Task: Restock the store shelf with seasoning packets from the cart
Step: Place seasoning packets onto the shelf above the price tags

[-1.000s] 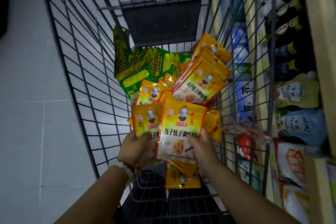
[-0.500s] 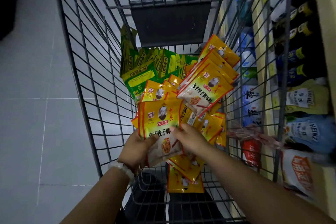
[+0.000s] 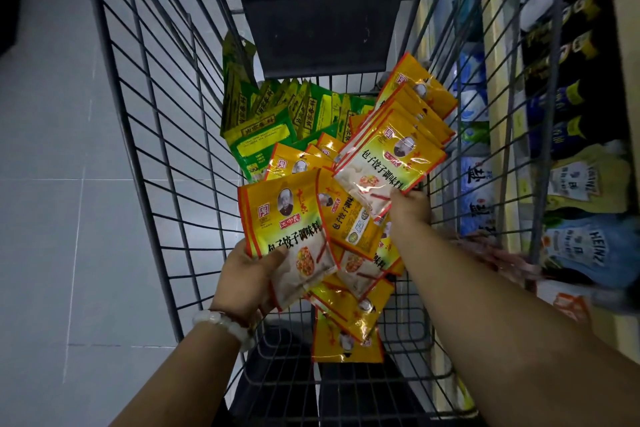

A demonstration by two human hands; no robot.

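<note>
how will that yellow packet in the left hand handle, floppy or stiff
Probably floppy: the yellow packet is a thin flat pouch, and its lower edge curves where the left hand grips it. Likely slippery, since its glossy film shows glare. It looks light for its size, held by one edge.

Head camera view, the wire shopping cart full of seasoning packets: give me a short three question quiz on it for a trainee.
1. True or false: the left hand holds a yellow-orange plastic seasoning packet.
2. Which colour packets lie at the far end of the grey wire shopping cart? A red, B green, C blue.
3. Fill in: the right hand reaches the leaning stack of yellow-orange packets on the cart's ___ side.

Key: 1 true. 2 B. 3 right, the side nearest the store shelf.
</note>
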